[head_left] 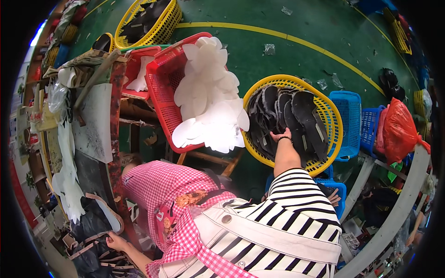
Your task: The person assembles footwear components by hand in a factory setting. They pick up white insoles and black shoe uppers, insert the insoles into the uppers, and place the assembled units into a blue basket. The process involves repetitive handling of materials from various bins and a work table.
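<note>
My right hand (282, 135), in a striped sleeve, reaches into a round yellow basket (334, 132) at centre right. Its fingers are apart and lie against stacked black, curved, fabric-like pieces (303, 109). Some of these carry pale strips. At the lower left, my left hand (116, 242) has its fingers curled together at the edge of a pile of dark pieces (90, 257) with beige strips. What it pinches there, if anything, is too small to make out. Just above it lies a grey, sole-shaped piece (109, 214) with a brown edge.
A red basket (160, 88) overflows with white rounded sheets (208, 92). Blue baskets (346, 120) and a red plastic bag (399, 123) stand to the right. Another yellow basket (171, 25) of black pieces sits far left. The worktable's metal plate (97, 123) is at left.
</note>
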`<state>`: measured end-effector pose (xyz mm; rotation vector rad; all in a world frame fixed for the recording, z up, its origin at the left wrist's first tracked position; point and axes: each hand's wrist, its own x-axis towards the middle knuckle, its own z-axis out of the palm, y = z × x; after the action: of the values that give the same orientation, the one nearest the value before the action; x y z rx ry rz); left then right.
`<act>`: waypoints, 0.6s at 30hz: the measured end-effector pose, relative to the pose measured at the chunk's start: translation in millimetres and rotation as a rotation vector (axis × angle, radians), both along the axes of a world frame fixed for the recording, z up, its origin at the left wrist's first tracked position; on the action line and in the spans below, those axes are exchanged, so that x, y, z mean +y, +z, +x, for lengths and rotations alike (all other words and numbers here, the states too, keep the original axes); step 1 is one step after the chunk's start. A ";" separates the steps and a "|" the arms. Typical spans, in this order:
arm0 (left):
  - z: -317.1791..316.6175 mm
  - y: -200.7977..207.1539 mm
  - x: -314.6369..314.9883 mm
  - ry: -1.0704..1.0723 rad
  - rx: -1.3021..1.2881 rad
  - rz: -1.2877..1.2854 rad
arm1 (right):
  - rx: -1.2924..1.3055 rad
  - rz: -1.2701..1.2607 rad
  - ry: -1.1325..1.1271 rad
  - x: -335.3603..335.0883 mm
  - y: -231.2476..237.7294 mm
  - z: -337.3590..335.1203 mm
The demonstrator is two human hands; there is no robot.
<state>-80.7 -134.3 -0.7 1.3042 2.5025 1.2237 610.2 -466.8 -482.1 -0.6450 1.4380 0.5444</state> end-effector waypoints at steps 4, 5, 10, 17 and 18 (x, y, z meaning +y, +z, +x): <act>40.0 11.0 3.9 0.002 0.134 0.006 | 0.068 0.027 -0.246 22.4 29.6 -6.0; 26.8 11.5 7.8 -0.003 0.093 0.020 | 0.173 0.132 -0.296 23.9 28.6 -4.8; 17.4 14.3 3.0 0.013 0.100 -0.016 | 0.223 0.247 -0.278 60.7 61.6 16.5; -3.0 21.5 1.5 0.041 0.084 -0.062 | 0.324 -0.044 -0.661 64.7 51.3 68.3; -9.8 24.7 3.4 0.024 0.063 -0.063 | 0.311 -0.072 -0.621 60.5 41.1 68.8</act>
<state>-90.4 -130.9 24.0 1.3226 2.5848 1.1155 679.0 -406.3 -441.0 -0.1436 1.8519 0.1013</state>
